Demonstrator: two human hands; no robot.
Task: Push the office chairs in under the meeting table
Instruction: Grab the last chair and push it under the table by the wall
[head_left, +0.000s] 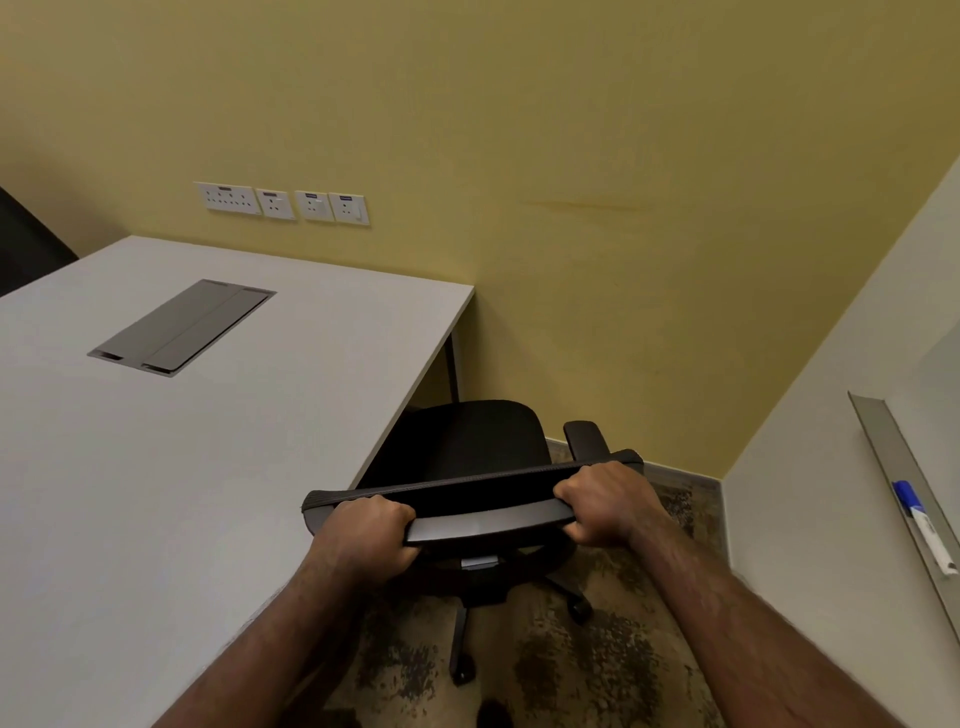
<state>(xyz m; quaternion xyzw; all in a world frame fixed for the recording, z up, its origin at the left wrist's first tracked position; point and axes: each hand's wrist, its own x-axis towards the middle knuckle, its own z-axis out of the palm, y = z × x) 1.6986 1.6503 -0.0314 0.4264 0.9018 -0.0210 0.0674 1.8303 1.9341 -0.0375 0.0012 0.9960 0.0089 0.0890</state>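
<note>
From the head camera, both fists are wrapped tight around the top rail of a black office chair (467, 447): the left hand (366, 530) clamps the rail's left end, the right hand (602, 501) its right end, fingers curled under and out of sight. The chair stands at the table's right edge, its fabric seat partly tucked beneath the smooth, pale grey meeting table (182, 467); the left armrest is hidden, the right one shows padded and rounded. A brushed-metal cable hatch (182, 327) sits flush in the tabletop. Below, mottled brown carpet (597, 649), with some castors hidden. At far right, a marker (924, 525) lies on a metal ledge, cut off by the frame.
</note>
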